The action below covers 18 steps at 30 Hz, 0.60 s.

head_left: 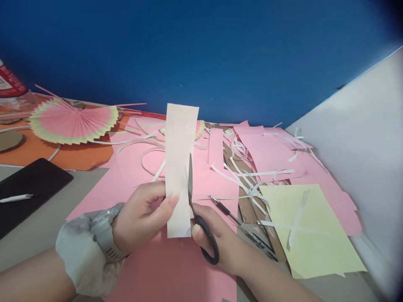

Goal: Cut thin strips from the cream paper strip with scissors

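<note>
A long white paper strip (180,138) stands upright in front of me, pinched between the thumb and fingers of my left hand (146,212). My right hand (215,233) is wrapped round black-handled scissors (206,239), thumb through a loop. Their blades point upward along the strip's right edge; one blade shows in front of the paper, and whether they are cutting cannot be made out. Pink paper sheets (145,176) lie beneath both hands. A grey scrunchie and a watch are on my left wrist.
A pink fan with a yellow-green edge (75,121) lies on orange paper (94,157) at left, near a black tablet (34,188) with a white pen (15,198). At right are thin paper strips (252,184), pens (231,216) and a yellow sheet (315,226). A blue wall (195,54) stands behind.
</note>
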Each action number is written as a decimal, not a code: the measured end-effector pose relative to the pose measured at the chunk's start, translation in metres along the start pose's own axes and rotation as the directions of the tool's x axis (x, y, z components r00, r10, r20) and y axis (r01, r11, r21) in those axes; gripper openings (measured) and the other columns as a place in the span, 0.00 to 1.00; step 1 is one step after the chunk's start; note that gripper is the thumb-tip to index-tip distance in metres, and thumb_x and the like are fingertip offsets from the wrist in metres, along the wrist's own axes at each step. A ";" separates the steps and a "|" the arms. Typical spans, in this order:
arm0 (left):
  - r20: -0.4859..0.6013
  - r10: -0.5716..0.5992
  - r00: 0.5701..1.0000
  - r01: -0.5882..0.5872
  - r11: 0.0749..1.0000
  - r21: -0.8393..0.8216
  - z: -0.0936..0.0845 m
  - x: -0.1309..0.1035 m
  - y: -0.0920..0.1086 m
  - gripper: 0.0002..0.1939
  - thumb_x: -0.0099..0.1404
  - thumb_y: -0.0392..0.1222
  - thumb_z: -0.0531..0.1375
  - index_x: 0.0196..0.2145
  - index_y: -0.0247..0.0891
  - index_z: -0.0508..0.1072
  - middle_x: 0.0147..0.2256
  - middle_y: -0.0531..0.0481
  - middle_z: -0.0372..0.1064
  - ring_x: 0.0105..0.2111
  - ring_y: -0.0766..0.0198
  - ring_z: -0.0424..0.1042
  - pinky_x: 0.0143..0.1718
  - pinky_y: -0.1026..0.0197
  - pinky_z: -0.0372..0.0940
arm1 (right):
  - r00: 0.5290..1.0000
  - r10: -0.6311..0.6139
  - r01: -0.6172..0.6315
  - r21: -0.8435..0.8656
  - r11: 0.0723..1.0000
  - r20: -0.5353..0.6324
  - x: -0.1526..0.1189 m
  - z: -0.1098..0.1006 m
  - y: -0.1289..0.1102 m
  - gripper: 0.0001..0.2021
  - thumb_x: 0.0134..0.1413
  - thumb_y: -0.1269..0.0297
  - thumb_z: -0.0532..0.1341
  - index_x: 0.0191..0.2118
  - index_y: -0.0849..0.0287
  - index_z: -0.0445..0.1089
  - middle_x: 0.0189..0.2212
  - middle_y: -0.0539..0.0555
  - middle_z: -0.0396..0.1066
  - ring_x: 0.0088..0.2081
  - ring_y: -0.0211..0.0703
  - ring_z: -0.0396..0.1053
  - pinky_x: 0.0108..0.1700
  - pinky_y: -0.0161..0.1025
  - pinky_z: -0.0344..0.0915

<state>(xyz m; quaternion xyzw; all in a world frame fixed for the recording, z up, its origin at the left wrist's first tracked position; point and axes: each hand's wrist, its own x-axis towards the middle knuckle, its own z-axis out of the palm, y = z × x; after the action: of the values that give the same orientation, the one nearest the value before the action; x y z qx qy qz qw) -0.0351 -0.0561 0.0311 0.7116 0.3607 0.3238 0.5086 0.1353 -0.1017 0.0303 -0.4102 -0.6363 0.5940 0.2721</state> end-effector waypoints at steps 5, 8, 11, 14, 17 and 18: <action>0.010 0.032 0.999 -0.032 0.999 0.009 0.001 0.001 -0.003 0.16 0.64 0.39 0.47 0.20 0.34 0.65 0.19 0.54 0.58 0.20 0.71 0.58 0.20 0.69 0.57 | 1.000 -0.015 0.014 0.069 0.998 0.021 0.001 0.001 -0.001 0.23 0.56 0.42 0.46 0.35 0.60 0.61 0.28 0.50 0.53 0.29 0.39 0.51 0.31 0.35 0.53; 0.028 0.047 0.999 -0.047 0.999 0.005 0.001 0.001 -0.005 0.17 0.65 0.40 0.47 0.20 0.34 0.64 0.19 0.55 0.57 0.20 0.71 0.58 0.21 0.69 0.56 | 1.000 -0.027 0.026 0.083 0.996 0.013 0.002 0.001 -0.002 0.23 0.57 0.43 0.47 0.37 0.61 0.63 0.28 0.50 0.54 0.30 0.39 0.52 0.32 0.36 0.54; 0.039 0.057 0.998 -0.057 0.998 -0.011 0.001 0.001 -0.004 0.18 0.65 0.41 0.47 0.20 0.34 0.63 0.19 0.55 0.57 0.19 0.71 0.57 0.20 0.69 0.56 | 0.999 -0.029 0.028 0.075 0.997 0.014 0.002 0.001 -0.002 0.22 0.57 0.44 0.47 0.38 0.60 0.63 0.28 0.50 0.55 0.31 0.40 0.52 0.33 0.37 0.55; 0.058 0.057 0.997 -0.054 0.998 -0.039 0.001 0.001 -0.004 0.18 0.65 0.41 0.46 0.20 0.34 0.62 0.19 0.55 0.58 0.20 0.71 0.58 0.21 0.69 0.57 | 1.000 -0.027 0.026 0.077 0.997 0.014 0.002 0.001 -0.002 0.22 0.57 0.44 0.47 0.38 0.59 0.63 0.27 0.49 0.53 0.30 0.40 0.51 0.34 0.37 0.55; 0.057 0.044 0.997 -0.041 0.998 -0.043 0.001 0.001 -0.004 0.18 0.65 0.40 0.47 0.20 0.33 0.63 0.19 0.55 0.57 0.20 0.72 0.57 0.21 0.69 0.56 | 1.000 -0.018 0.017 0.093 0.996 0.012 0.001 0.001 -0.002 0.22 0.57 0.43 0.47 0.35 0.59 0.62 0.26 0.48 0.51 0.30 0.41 0.52 0.35 0.38 0.55; 0.063 0.039 0.997 -0.036 0.998 -0.048 0.001 0.001 -0.004 0.18 0.65 0.40 0.47 0.21 0.33 0.64 0.19 0.55 0.57 0.20 0.72 0.58 0.21 0.69 0.56 | 1.000 -0.012 0.011 0.099 0.995 0.012 0.001 0.001 -0.003 0.21 0.56 0.43 0.48 0.34 0.59 0.61 0.26 0.48 0.50 0.30 0.40 0.52 0.34 0.38 0.55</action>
<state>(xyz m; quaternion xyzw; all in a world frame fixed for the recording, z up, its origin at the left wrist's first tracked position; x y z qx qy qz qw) -0.0343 -0.0544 0.0267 0.7161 0.3232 0.3189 0.5302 0.1329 -0.1011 0.0323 -0.3888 -0.6101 0.6259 0.2914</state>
